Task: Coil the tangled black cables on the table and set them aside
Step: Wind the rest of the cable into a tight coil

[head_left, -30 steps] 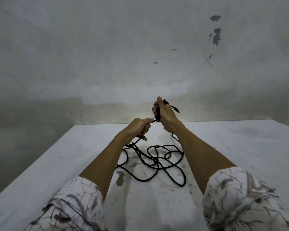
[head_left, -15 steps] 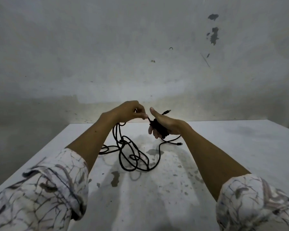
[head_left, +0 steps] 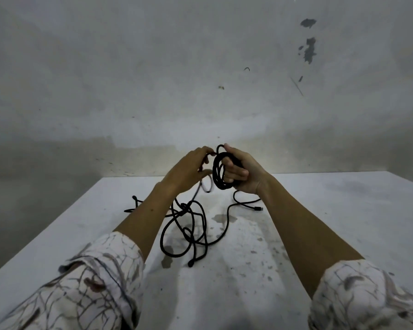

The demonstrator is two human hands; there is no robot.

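Black cable (head_left: 193,225), thin, round, matt. Part wound: several turns form a small upright coil (head_left: 218,172), held above the table. The turns lie close together, roughly oval, the lower edge hanging free. Part loose: the rest drops from the coil to the table and lies in a tangle of overlapping loops, crossing at several points, with a knot-like cluster near the top of the heap. One end with a small plug (head_left: 258,209) lies flat to the right of the tangle, on a strand curving down from the coil. Another end (head_left: 190,263) rests at the near edge of the loops. A further strand with an end (head_left: 134,198) trails off to the left.
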